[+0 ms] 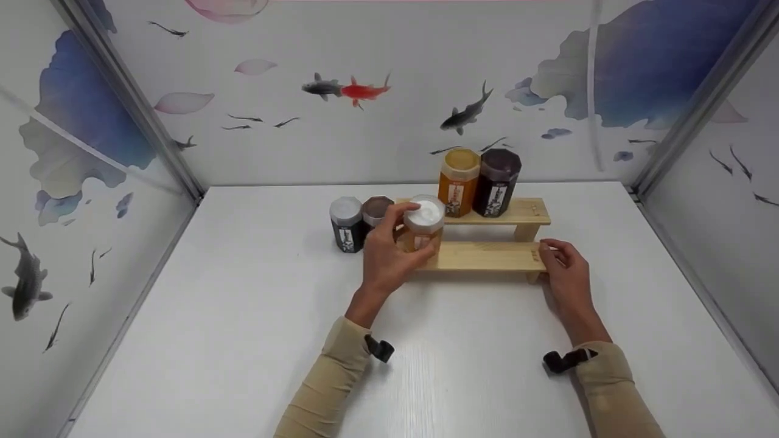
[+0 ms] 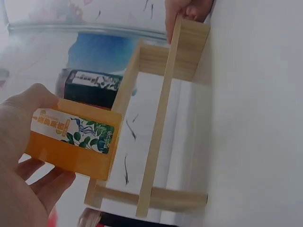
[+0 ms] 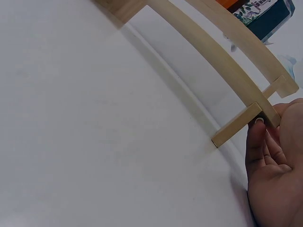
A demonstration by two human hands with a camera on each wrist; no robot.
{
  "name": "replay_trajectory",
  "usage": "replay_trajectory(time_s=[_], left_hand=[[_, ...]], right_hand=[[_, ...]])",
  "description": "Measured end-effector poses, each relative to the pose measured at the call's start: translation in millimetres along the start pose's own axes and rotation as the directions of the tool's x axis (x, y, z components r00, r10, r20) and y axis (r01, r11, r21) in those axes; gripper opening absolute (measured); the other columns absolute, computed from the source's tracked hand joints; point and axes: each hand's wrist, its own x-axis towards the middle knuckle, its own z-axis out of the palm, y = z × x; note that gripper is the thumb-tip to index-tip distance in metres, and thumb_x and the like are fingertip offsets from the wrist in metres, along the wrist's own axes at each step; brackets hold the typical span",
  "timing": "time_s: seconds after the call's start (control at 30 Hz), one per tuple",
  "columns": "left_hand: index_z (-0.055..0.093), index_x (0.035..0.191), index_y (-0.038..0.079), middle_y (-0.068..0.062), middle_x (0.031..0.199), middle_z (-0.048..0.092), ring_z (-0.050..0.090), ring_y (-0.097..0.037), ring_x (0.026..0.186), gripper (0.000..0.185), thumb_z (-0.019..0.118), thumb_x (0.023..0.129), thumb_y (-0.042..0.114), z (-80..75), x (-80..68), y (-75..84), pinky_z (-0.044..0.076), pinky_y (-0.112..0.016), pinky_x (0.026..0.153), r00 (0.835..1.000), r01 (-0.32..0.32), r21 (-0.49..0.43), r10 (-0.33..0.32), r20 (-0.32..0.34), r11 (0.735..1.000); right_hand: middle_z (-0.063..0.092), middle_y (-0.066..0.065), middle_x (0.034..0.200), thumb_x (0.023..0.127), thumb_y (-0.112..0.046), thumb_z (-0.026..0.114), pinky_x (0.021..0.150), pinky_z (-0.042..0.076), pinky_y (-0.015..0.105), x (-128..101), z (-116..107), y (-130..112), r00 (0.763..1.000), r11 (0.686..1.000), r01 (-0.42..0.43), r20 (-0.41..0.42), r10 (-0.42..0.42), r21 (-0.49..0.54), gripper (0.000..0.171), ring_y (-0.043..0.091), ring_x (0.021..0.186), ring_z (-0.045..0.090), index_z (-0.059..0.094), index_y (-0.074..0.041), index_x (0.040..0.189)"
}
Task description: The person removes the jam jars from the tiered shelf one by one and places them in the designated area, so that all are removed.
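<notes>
My left hand [image 1: 387,258] grips an amber octagonal jar [image 1: 425,224] with a whitish lid, thumb and fingers on opposite sides. The jar is upright over the left part of a two-step wooden rack [image 1: 487,256]; in the left wrist view its printed label [image 2: 73,130] faces the camera. Whether its base touches the lower step cannot be told. At the rack's right end, my right hand [image 1: 567,277] pinches the lower step, also seen in the right wrist view [image 3: 277,189]. An amber jar [image 1: 459,185] and a dark jar [image 1: 499,185] stand side by side on the upper step.
Left of the rack, a dark jar with a grey lid [image 1: 347,226] stands on the white table [image 1: 243,340]. Beside it is a brown-lidded jar [image 1: 377,208], partly hidden by my left hand. Printed panels [image 1: 395,140] enclose the table's back and sides.
</notes>
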Motion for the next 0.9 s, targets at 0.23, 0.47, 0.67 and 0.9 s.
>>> replay_trajectory(time_s=[0.23, 0.47, 0.67, 0.9], left_hand=[[0.062, 0.141, 0.022, -0.005, 0.142, 0.069, 0.072, -0.019, 0.123, 0.064, 0.093, 0.085, 0.021, -42.2, -4.6, -10.5, 0.064, -0.044, 0.101, 0.999, 0.01, 0.089, -0.007, -0.04, 0.996], [0.064, 0.139, 0.023, -0.006, 0.13, 0.074, 0.073, -0.018, 0.114, 0.064, 0.095, 0.083, 0.024, -59.7, -10.5, -27.0, 0.066, -0.048, 0.093, 0.998, 0.044, 0.104, -0.039, -0.049, 0.994], [0.066, 0.14, 0.022, -0.007, 0.126, 0.074, 0.074, -0.02, 0.114, 0.064, 0.095, 0.083, 0.02, -59.7, -15.5, -41.3, 0.066, -0.048, 0.094, 0.996, 0.086, 0.129, -0.088, 0.011, 0.988], [0.068, 0.134, 0.018, -0.009, 0.132, 0.065, 0.071, -0.026, 0.12, 0.058, 0.095, 0.084, 0.022, -62.4, -19.2, -49.2, 0.066, -0.042, 0.094, 0.991, 0.113, 0.161, -0.123, 0.051, 0.98]], right_hand=[[0.065, 0.0, 0.12, 0.106, -0.053, 0.064, 0.083, 0.06, 0.015, 0.4, 0.6, 0.4, 1.0, 0.999, -0.007, 0.004, 0.008, -0.039, 0.059, 0.007, 0.106, 0.067, 0.058, -0.013, 0.149], [0.064, 0.0, 0.122, 0.107, -0.05, 0.064, 0.085, 0.06, 0.014, -0.2, -3.1, -0.8, 0.999, 0.999, -0.039, 0.008, 0.039, -0.014, 0.058, 0.009, 0.109, 0.066, 0.056, -0.013, 0.151], [0.063, -0.002, 0.121, 0.108, -0.05, 0.062, 0.086, 0.059, 0.013, 0.2, -4.2, 0.9, 0.998, 0.998, -0.051, 0.02, 0.051, -0.028, 0.057, 0.006, 0.109, 0.065, 0.055, -0.014, 0.153], [0.068, -0.005, 0.117, 0.109, -0.044, 0.063, 0.086, 0.057, 0.011, -0.5, -0.9, -2.7, 1.0, 0.999, -0.021, 0.01, 0.022, -0.029, 0.056, 0.002, 0.105, 0.066, 0.056, -0.01, 0.152]])
